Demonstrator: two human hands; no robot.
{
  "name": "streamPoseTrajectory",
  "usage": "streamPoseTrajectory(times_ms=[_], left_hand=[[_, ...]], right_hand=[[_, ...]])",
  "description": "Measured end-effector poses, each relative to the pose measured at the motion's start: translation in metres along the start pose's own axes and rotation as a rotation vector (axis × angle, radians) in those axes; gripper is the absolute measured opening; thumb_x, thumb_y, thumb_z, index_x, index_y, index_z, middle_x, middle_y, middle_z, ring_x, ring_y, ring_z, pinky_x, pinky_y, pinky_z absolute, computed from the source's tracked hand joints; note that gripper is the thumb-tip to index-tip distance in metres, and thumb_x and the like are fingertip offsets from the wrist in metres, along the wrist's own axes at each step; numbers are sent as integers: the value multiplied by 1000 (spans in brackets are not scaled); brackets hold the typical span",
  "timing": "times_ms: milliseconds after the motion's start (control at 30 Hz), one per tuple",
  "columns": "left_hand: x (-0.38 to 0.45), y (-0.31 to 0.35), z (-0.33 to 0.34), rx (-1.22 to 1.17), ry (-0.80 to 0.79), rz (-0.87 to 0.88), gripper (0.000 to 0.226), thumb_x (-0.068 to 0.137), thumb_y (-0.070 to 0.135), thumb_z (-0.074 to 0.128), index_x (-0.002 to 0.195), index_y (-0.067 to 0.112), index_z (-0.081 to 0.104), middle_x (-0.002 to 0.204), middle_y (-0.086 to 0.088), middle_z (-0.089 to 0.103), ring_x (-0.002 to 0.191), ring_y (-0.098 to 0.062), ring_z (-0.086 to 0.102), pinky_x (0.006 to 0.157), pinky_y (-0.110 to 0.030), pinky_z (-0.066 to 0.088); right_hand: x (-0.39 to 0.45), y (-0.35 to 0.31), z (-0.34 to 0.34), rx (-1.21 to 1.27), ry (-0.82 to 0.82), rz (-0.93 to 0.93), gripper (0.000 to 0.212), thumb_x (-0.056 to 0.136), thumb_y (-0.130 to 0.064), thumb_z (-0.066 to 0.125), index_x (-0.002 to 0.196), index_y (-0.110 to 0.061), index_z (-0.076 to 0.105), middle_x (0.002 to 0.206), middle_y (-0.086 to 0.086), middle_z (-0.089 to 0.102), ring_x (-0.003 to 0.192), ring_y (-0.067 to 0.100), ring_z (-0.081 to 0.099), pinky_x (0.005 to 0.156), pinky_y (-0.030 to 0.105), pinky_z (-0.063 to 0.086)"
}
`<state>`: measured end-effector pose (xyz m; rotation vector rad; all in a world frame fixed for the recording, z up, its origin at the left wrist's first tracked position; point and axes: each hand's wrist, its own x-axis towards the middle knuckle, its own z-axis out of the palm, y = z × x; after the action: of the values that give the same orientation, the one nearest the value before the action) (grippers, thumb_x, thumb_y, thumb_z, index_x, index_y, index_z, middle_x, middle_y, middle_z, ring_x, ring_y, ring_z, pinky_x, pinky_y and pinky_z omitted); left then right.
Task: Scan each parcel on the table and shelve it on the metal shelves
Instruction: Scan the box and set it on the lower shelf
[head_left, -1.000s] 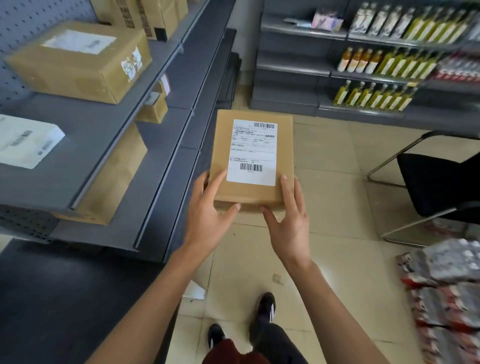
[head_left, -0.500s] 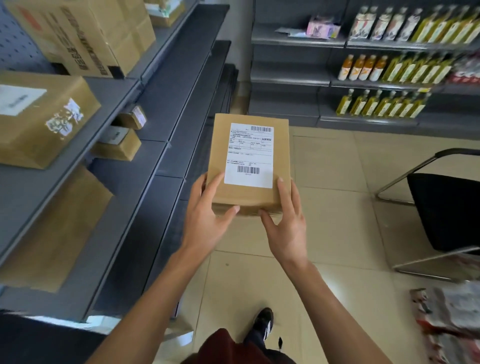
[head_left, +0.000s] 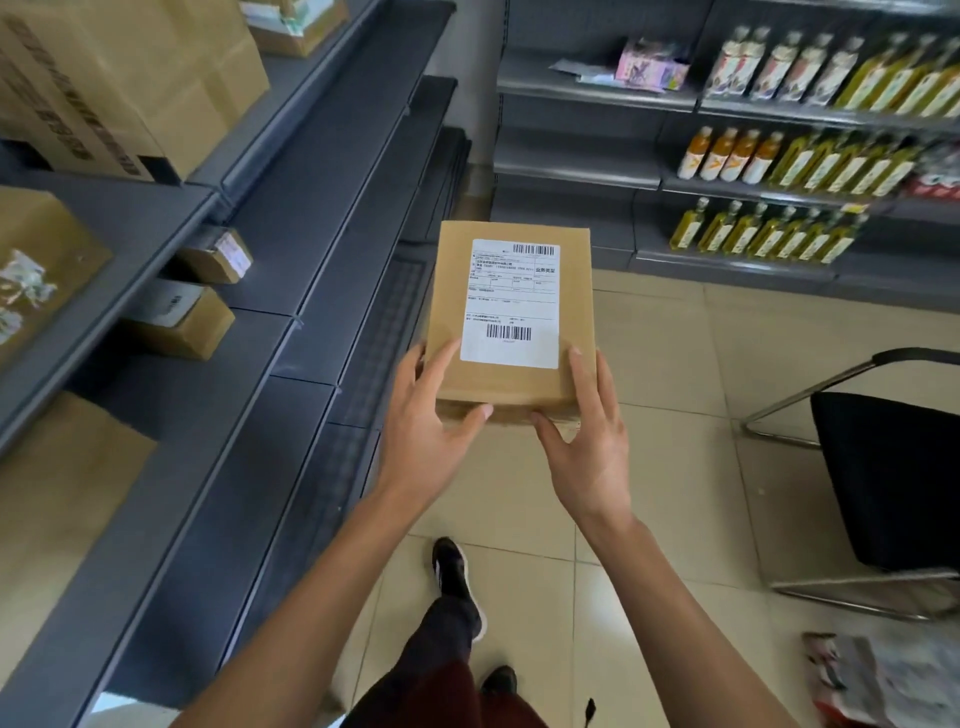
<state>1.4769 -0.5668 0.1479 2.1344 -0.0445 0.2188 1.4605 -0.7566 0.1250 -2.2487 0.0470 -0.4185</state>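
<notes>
Item: my left hand (head_left: 423, 431), fingers laid along the left near corner of the parcel (head_left: 511, 317), thumb hooked across its near edge; grasping, not clenched tight. Item: my right hand (head_left: 589, 441), the mirror of it, fingers straight up the right side, thumb on the near edge; also grasping. Item: parcel, flat brown carton, carried between both hands at chest level over the tiled floor (head_left: 675, 389), touching no shelf. White label (head_left: 511, 304) faces up at me, barcodes at its far and near ends. Long axis runs near to far, away from my fingers, so the free far end leads and the near end is the held one. Item: metal shelves (head_left: 311, 260), grey, stepped tiers, lying to the left of the parcel and running near to far alongside it; the left hand is the nearer to them. Judgement: placing calls for a swing left, the parcel's long side meeting the shelf lip first unless I turn it. Item: small boxes (head_left: 192, 306) already on a left tier, further left of the parcel, with bare grey shelf between them and it. Item: bottles (head_left: 779, 161) on far racks; black chair (head_left: 893, 478) at right.
</notes>
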Motion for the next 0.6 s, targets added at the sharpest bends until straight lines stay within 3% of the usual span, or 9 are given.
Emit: streamPoseTrajectory(times_ms=[67, 267, 467, 600], left_hand=[[26, -7, 7, -16, 1, 1, 77, 84, 33, 81, 150, 40, 42, 161, 2, 30, 148, -13, 29, 116, -34, 31], [115, -17, 24, -46, 11, 9, 78, 78, 43, 75, 148, 47, 39, 160, 4, 31, 147, -12, 32, 117, -35, 34], [186, -24, 37, -76, -10, 30, 76, 81, 41, 76, 147, 48, 39, 160, 7, 30, 148, -10, 30, 118, -36, 35], [223, -27, 42, -45, -9, 35, 75, 80, 46, 72, 147, 51, 37, 160, 10, 28, 149, -10, 28, 117, -37, 35]], right_hand=[[26, 4, 7, -7, -10, -2, 87, 92, -21, 75, 158, -40, 22, 168, 4, 21, 151, 22, 27, 111, 45, 41], [113, 10, 24, -47, -21, -18, 84, 93, -20, 74, 159, -35, 26, 168, 8, 21, 152, 23, 26, 115, 34, 34], [178, 17, 39, -93, 13, -36, 84, 91, -18, 75, 159, -31, 27, 167, 7, 24, 151, 27, 30, 112, 42, 39], [214, 19, 52, -63, 11, -21, 85, 90, -17, 76, 159, -30, 28, 166, 9, 26, 152, 26, 28, 114, 34, 33]])
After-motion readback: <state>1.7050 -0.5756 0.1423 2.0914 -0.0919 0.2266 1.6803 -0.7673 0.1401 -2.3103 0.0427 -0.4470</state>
